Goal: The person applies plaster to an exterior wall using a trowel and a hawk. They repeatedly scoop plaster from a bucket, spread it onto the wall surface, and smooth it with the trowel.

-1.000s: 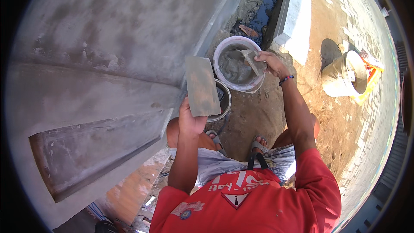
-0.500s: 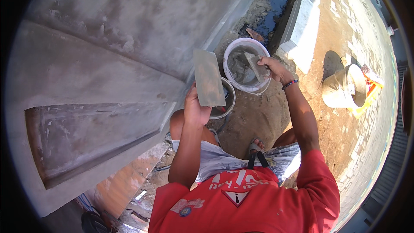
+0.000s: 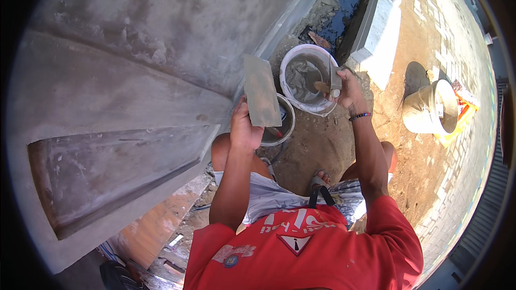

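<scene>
My left hand grips a flat grey rectangular plate, likely a float, held beside the wall; its underside is hidden. My right hand holds a trowel with a wooden part showing, at the right rim of a white bucket with wet grey mortar inside. A second, darker bucket sits behind the plate, with something red inside that I cannot make out.
The grey plastered wall with a recessed panel fills the left. Beyond the buckets runs a water-filled trench beside pale blocks. A cream bucket stands at right near orange sacking. A wooden sheet lies lower left.
My right hand has turned the trowel from lying slanted over the mortar to upright at the bucket's right rim. My left hand with the plate has risen slightly in the picture.
</scene>
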Demonstrator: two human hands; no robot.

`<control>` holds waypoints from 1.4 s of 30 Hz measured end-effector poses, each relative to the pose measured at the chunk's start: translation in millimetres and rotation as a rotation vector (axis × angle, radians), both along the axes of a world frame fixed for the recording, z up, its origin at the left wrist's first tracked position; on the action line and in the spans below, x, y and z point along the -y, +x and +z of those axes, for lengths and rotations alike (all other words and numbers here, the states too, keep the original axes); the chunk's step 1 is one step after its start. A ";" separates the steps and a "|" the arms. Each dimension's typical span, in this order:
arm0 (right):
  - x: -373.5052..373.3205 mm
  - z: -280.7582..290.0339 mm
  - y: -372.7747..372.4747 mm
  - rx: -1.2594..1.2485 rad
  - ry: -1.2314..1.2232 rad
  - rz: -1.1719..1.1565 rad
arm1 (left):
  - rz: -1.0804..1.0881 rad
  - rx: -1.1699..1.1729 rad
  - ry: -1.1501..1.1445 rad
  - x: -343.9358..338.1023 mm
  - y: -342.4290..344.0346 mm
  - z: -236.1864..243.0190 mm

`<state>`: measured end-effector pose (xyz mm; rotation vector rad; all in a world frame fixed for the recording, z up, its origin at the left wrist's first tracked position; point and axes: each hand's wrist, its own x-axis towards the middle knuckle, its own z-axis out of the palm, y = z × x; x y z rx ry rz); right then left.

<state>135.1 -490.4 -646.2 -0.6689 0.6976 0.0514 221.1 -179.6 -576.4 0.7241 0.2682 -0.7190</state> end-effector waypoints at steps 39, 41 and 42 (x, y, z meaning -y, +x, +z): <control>-42.0 124.2 -129.4 0.844 -0.109 -0.208 | -0.181 -0.264 -0.388 65.9 -3.5 15.9; -50.4 150.2 -125.7 0.853 -0.258 -0.220 | -0.202 -0.274 -0.497 81.5 -2.6 30.7; -51.9 149.6 -128.5 0.848 -0.379 -0.194 | -0.209 -0.277 -0.555 89.1 -2.9 39.8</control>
